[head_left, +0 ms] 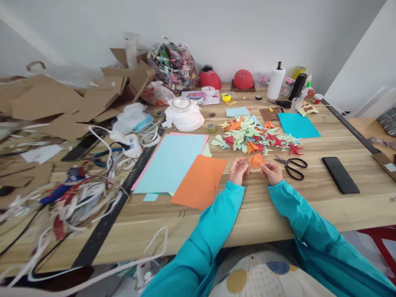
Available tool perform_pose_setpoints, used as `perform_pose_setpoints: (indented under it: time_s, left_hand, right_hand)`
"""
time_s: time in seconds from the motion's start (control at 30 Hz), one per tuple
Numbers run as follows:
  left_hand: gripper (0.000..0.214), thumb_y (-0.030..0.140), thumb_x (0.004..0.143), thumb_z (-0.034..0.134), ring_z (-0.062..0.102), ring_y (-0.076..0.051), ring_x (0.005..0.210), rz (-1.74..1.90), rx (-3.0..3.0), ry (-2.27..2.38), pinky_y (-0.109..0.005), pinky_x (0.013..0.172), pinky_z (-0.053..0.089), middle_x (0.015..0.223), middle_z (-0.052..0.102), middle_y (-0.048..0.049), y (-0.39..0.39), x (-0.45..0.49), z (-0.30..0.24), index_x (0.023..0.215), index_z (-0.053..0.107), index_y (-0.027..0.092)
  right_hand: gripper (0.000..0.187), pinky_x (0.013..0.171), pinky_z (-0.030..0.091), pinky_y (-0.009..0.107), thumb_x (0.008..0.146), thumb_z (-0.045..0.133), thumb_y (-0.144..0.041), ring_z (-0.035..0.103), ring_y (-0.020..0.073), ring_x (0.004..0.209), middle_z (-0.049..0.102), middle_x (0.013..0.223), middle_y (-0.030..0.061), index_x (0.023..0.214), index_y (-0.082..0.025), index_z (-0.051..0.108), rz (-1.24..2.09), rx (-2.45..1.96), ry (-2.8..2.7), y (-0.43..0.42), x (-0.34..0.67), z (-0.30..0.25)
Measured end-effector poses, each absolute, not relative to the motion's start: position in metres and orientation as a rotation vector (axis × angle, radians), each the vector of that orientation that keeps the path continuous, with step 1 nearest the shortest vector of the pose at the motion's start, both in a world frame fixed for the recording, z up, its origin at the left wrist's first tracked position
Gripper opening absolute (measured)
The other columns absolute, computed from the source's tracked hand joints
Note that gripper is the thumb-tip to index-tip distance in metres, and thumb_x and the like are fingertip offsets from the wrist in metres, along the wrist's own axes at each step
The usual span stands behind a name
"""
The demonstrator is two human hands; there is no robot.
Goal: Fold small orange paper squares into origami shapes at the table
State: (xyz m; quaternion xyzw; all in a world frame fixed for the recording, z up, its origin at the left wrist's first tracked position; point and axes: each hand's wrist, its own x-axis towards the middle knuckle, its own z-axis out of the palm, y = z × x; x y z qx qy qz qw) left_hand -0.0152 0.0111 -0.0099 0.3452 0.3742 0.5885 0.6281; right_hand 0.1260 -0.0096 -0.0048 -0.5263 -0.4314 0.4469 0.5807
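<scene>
My left hand (pixel 238 170) and my right hand (pixel 272 172) rest on the wooden table (pixel 262 214), both in teal sleeves. Between them sits a small folded orange paper (pixel 256 160). My right hand pinches its right edge with closed fingers. My left hand is curled beside its left edge, touching it. Just behind lies a pile of folded paper shapes (pixel 258 138) in green, red and orange. A large orange sheet (pixel 201 180) lies left of my left hand, overlapping a light blue sheet (pixel 173 161).
Black scissors (pixel 292 166) and a black phone (pixel 340 175) lie right of my hands. A teal sheet (pixel 298 125), a paper towel roll (pixel 276 82) and red domes (pixel 243 79) stand further back. Cardboard scraps (pixel 62 103) and tangled white straps (pixel 77 198) cover the left side.
</scene>
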Motion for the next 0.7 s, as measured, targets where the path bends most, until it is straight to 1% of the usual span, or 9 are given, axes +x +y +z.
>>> perform_pose_setpoints:
  time_s: [0.1,0.17,0.23,0.37,0.43,0.5,0.6,0.7]
  left_hand:
    - [0.040,0.035,0.060,0.070,0.054,-0.010,0.060,1.323,0.985,0.868,-0.020,0.046,0.044,0.081,0.056,-0.0027,0.006,-0.011,-0.011,0.092,0.056,0.017]
    - [0.043,0.033,0.060,0.070,0.056,-0.011,0.070,1.319,1.104,0.843,-0.020,0.053,0.047,0.097,0.056,-0.0069,0.001,-0.006,-0.012,0.098,0.057,0.017]
    - [0.046,0.033,0.059,0.071,0.057,-0.013,0.077,1.339,1.164,0.824,-0.022,0.060,0.049,0.106,0.053,-0.0091,-0.003,-0.001,-0.013,0.101,0.057,0.017]
    - [0.054,0.030,0.055,0.075,0.059,-0.016,0.085,1.277,1.042,0.752,-0.026,0.069,0.050,0.102,0.058,-0.0096,-0.004,0.002,-0.013,0.103,0.052,0.017]
    - [0.054,0.030,0.053,0.077,0.060,-0.016,0.085,1.270,0.974,0.731,-0.029,0.074,0.050,0.101,0.060,-0.0090,-0.002,0.001,-0.011,0.099,0.053,0.016]
    - [0.049,0.033,0.054,0.076,0.060,-0.017,0.086,1.270,0.937,0.744,-0.031,0.077,0.049,0.098,0.063,-0.0085,0.000,-0.002,-0.010,0.094,0.055,0.015]
    - [0.038,0.040,0.058,0.071,0.061,-0.017,0.081,1.240,0.953,0.822,-0.030,0.075,0.048,0.084,0.066,-0.0065,0.002,-0.006,-0.006,0.083,0.060,0.014]
    - [0.035,0.043,0.058,0.071,0.062,-0.016,0.067,1.210,0.933,0.843,-0.030,0.066,0.050,0.072,0.066,-0.0034,0.003,-0.009,-0.004,0.076,0.060,0.015]
  right_hand:
    - [0.030,0.035,0.034,0.022,0.060,0.069,-0.043,0.043,0.0081,0.036,0.054,0.044,-0.0029,0.070,-0.016,0.060,0.973,-1.234,-0.985,-0.009,0.126,-0.006]
    - [0.030,0.037,0.035,0.023,0.060,0.069,-0.041,0.044,0.0088,0.038,0.055,0.047,-0.0023,0.075,-0.016,0.062,0.930,-1.233,-1.023,-0.009,0.125,-0.008]
    - [0.030,0.039,0.035,0.023,0.061,0.068,-0.039,0.045,0.0095,0.040,0.056,0.049,-0.0018,0.080,-0.016,0.063,0.884,-1.231,-1.101,-0.011,0.124,-0.009]
    - [0.027,0.043,0.038,0.024,0.067,0.062,-0.037,0.043,0.0096,0.044,0.056,0.052,-0.0009,0.085,-0.017,0.066,0.718,-1.290,-1.333,-0.015,0.124,-0.014]
    - [0.025,0.047,0.040,0.025,0.070,0.059,-0.035,0.044,0.0098,0.047,0.058,0.057,0.0001,0.086,-0.019,0.067,0.632,-1.310,-1.461,-0.017,0.125,-0.016]
    - [0.023,0.050,0.042,0.025,0.072,0.057,-0.035,0.045,0.0100,0.048,0.060,0.059,0.0007,0.087,-0.020,0.067,0.588,-1.310,-1.574,-0.018,0.125,-0.019]
    - [0.024,0.051,0.043,0.025,0.073,0.056,-0.036,0.045,0.0105,0.048,0.060,0.059,0.0008,0.089,-0.021,0.067,0.560,-1.320,-1.653,-0.020,0.125,-0.021]
    - [0.029,0.051,0.043,0.025,0.074,0.055,-0.036,0.045,0.0106,0.046,0.057,0.055,-0.0006,0.097,-0.020,0.064,0.550,-1.317,-1.621,-0.023,0.123,-0.017]
